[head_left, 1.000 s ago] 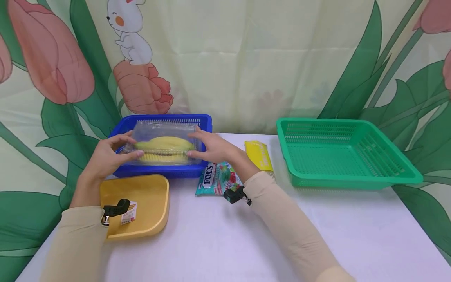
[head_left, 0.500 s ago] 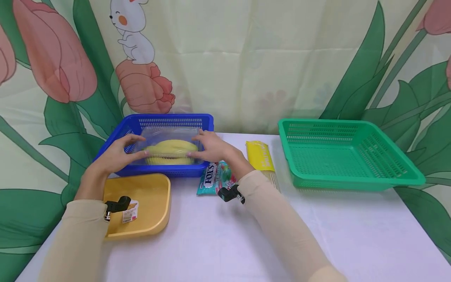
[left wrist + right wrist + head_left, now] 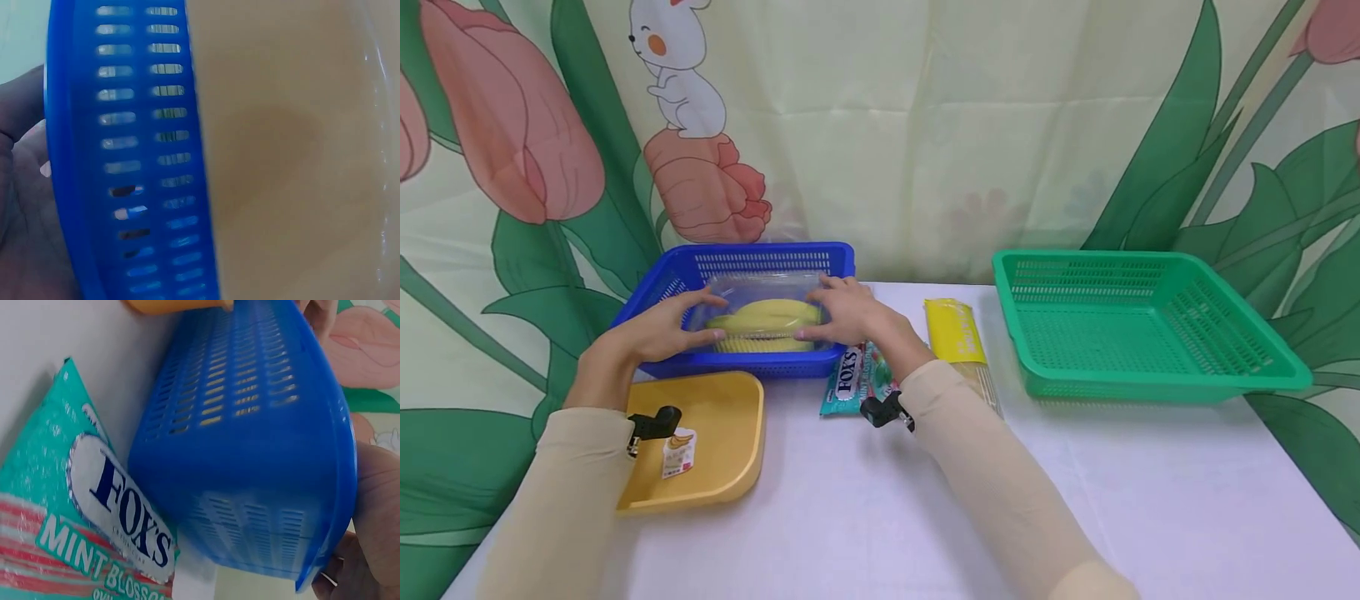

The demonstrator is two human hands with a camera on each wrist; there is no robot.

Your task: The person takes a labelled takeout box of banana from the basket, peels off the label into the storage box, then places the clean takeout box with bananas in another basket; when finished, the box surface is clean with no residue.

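A clear plastic box (image 3: pixel 775 285) with yellow bananas (image 3: pixel 767 317) inside sits within the blue basket (image 3: pixel 752 362) at the back left. My left hand (image 3: pixel 658 329) holds the box's left end, thumb toward the front and fingers behind. At the opposite end, my right hand (image 3: pixel 853 312) grips it the same way. In the left wrist view, the slotted blue wall hides much of the left hand (image 3: pixel 25 150). The right wrist view has the right hand (image 3: pixel 375 519) reaching over the basket's rim, its fingertips hidden.
A yellow tray (image 3: pixel 726 450) with a banana-picture label stands before the blue basket. Right of the basket lie a teal FOX'S candy bag (image 3: pixel 848 383) and a yellow-topped packet of thin sticks (image 3: pixel 953 333). A green basket (image 3: pixel 1033 383) stands at the right.
The box with the bananas has come down lower into the blue basket and shifted slightly right. Both hands moved down with it, still at its ends.
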